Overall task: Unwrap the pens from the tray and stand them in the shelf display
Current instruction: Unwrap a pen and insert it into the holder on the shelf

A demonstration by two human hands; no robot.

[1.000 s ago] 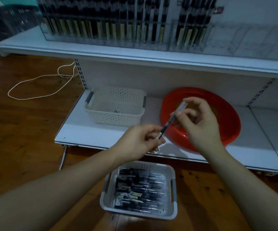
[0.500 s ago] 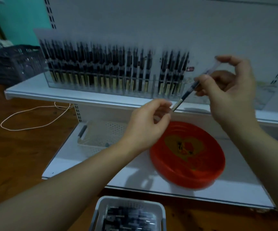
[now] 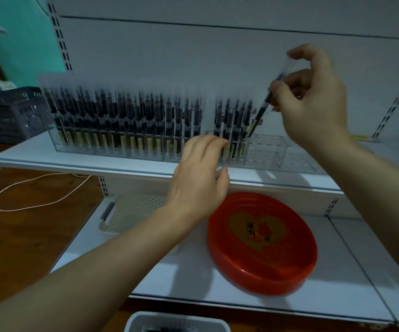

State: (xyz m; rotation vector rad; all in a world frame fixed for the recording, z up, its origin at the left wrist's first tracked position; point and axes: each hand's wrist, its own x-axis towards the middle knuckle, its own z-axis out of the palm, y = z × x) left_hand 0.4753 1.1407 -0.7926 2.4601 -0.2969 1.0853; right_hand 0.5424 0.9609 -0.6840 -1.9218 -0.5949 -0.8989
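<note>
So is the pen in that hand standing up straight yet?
No, tilted. The right hand holds the pen slanting, its lower tip at the clear display beside the standing pens.

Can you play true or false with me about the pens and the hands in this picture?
1. The right hand holds a pen tilted over the clear display. True.
2. The left hand holds a pen too. False: it holds nothing, its fingers reaching toward the display's front.
3. The red dish sits on the lower shelf. True.
4. Every slot in the display is full. False: the right end has free slots.
5. A white cord lies on the wooden floor. True.
</note>
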